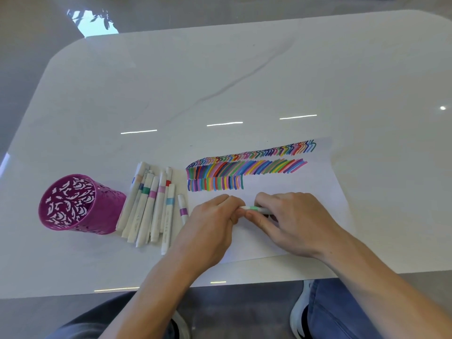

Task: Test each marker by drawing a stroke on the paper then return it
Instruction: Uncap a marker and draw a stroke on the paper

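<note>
**Green-banded marker point(256, 208) caught between both hands, low centre of the frame**

Held level, just above the white paper point(305, 192), below the short third row of strokes point(215, 184). Pinched at its white left end by the curled fingers of the left hand point(210, 223). Gripped round the grey barrel by the right hand point(293, 221), fingers closed over it. Probably a cap being pulled off or pushed on, hence the two hands and the level hold; not possible to tell which. Kept near the end of that third row, likely the place for a next stroke.

Left of the paper, a loose pile of other markers point(149, 209), lying between the sheet and the purple cut-out cup point(73, 204), so within easy reach of the left hand. Colour bands on the barrels, surely for telling them apart: pink, teal, green, purple, red.

Faint dark print along some barrels, too small to read. No brand legible anywhere.
</note>
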